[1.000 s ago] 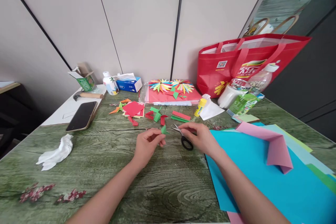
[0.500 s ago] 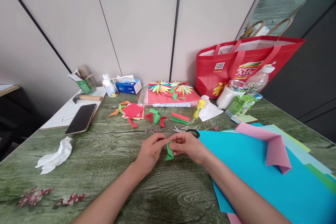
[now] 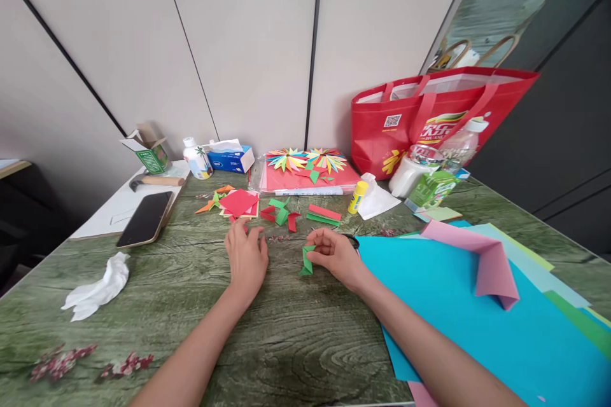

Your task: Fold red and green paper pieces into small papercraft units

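My right hand (image 3: 334, 256) pinches a green folded paper piece (image 3: 307, 262) between thumb and fingers, just above the table. Farther left, my left hand (image 3: 247, 255) reaches forward with fingers apart and curved downward. Its fingertips are over a small red folded paper piece (image 3: 240, 220), mostly covered by the hand; whether they touch it I cannot tell. Just beyond lie red paper squares (image 3: 238, 202) on a stack. Interlocked red and green folded pieces (image 3: 281, 213) lie between and beyond the hands. My right hand hides most of the scissors (image 3: 354, 242).
Red and green strips (image 3: 324, 213), a yellow glue stick (image 3: 358, 197) and a tissue box (image 3: 230, 159) stand or lie toward the back. Large blue paper (image 3: 429, 292) covers the right side. A phone (image 3: 146, 219), hammer (image 3: 157, 181) and crumpled tissue (image 3: 98, 286) are at left.
My left hand has let go of the green folded paper and moved left and forward to the red piece. My right hand keeps the green piece. The view has shifted slightly.
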Demonstrator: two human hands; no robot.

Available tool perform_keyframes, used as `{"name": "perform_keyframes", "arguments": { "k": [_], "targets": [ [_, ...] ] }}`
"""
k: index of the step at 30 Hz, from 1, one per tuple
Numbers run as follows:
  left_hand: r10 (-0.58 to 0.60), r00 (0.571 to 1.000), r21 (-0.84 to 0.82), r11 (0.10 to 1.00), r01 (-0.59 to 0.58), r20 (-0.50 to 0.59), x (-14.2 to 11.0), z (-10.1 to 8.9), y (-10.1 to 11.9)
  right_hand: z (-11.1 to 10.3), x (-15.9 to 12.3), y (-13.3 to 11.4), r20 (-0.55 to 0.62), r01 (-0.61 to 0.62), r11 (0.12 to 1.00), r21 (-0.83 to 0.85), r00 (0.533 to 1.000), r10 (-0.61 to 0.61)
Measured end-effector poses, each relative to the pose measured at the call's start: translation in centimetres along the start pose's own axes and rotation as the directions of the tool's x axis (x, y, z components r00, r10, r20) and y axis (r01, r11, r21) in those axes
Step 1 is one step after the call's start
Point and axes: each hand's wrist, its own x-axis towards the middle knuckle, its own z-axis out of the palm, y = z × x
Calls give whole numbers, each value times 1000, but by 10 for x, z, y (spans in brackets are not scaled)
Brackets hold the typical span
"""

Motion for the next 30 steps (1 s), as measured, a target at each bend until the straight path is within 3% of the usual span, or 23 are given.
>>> {"name": "perform_keyframes", "arguments": {
  "k": [3,7,11,14,16,19,21,23,26,30],
  "targets": [
    [-20,997,143,990,9,71,-2,7,-4,0,0,-1,30,11,998,-57,999,-9],
    [11,983,140,990,-37,184,-2,14,-7,1,1,1,14,19,989,-145,1000,-17],
    [67,981,-18,998,-65,184,-1,11,-7,0,3,4,-67,0,984,-176,998,-12],
    [30,991,-243,970,3,131,-2,9,-4,1,3,5,-68,-33,987,-157,997,23],
    [-62,991,-426,899,106,116,-2,8,0,1,3,7,-39,-44,987,-152,999,39],
    [-212,957,-678,675,291,199,0,6,7,-1,5,12,-33,-29,976,-217,999,22],
    [-264,925,-774,510,375,274,1,4,11,-6,8,15,-82,-11,952,-307,996,-15],
    [-283,903,-811,409,419,323,2,2,15,-11,12,16,-144,-5,921,-390,988,-56],
    [-291,889,-829,344,442,353,2,-1,19,-15,14,14,-150,-1,944,-329,987,-51],
    [-261,902,-856,309,415,343,2,-3,20,-10,10,7,14,9,994,-110,1000,-7]
  ]
}}
